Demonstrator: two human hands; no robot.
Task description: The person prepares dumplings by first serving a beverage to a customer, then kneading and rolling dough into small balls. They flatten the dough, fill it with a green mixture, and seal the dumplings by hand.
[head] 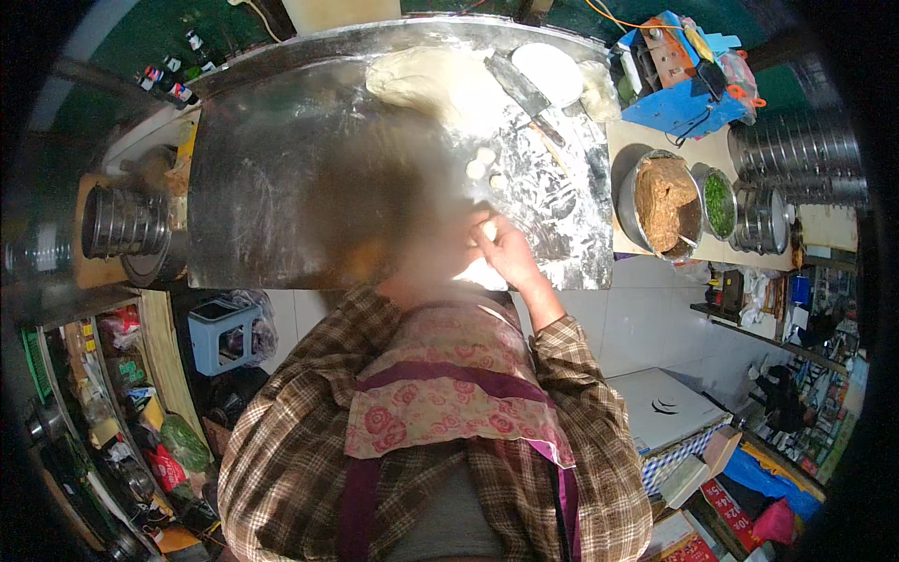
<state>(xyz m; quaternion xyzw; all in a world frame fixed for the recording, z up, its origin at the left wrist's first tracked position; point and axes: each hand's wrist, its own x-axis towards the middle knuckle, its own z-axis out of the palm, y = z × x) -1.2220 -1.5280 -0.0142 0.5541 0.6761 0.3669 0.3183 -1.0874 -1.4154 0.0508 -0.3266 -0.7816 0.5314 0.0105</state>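
Observation:
My right hand (507,253), in sunlight over the front of a metal worktop (246,175), is closed on a small pale piece of dough (489,229). My left hand (439,260) is beside it, mostly lost in a dark smear on the view; its fingers cannot be made out. Several small dough pieces (476,169) lie just beyond my hands on the floured surface. Farther back rests a large mass of dough (421,81), with a broad-bladed cleaver or scraper (518,86) and a round white dish or lid (548,74) to its right.
To the right stand a metal bowl of brown filling (660,200), a bowl of chopped green herbs (718,204) and stacked metal containers (762,219). Steamer-like metal rings (126,221) are at the left. A blue-grey plastic stool (223,337) stands below the worktop at left. Bottles (168,81) are at the back left.

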